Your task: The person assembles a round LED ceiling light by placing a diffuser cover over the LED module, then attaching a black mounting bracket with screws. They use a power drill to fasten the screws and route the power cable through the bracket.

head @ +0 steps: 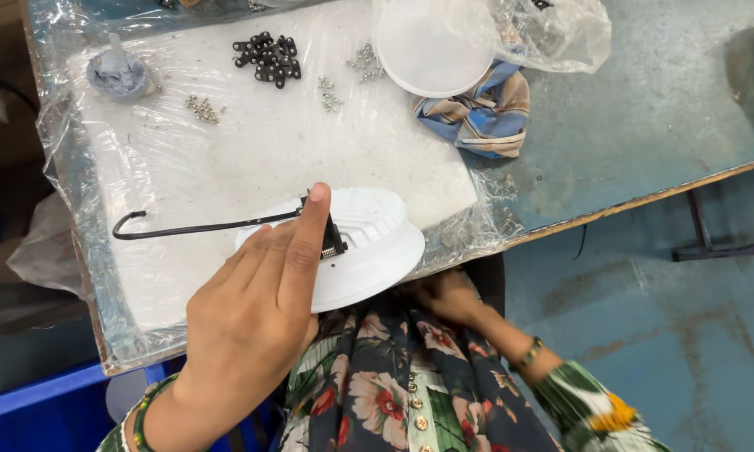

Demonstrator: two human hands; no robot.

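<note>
Head view: left hand (251,310) grips the near-left rim of a white round lamp housing (369,247), index finger stretched over its top and pressing a small black connector (331,238). A black cable (193,227) runs left from that connector across the plastic-wrapped white foam sheet (260,159). Housing sits at the table's near edge, directly under and right of the hand. Right hand (448,297) lies beneath the housing, below the table edge; whether it is closed cannot be told. Farther back: black clips (268,59), screws (203,107), white disc (431,46), striped cloth (486,117).
</note>
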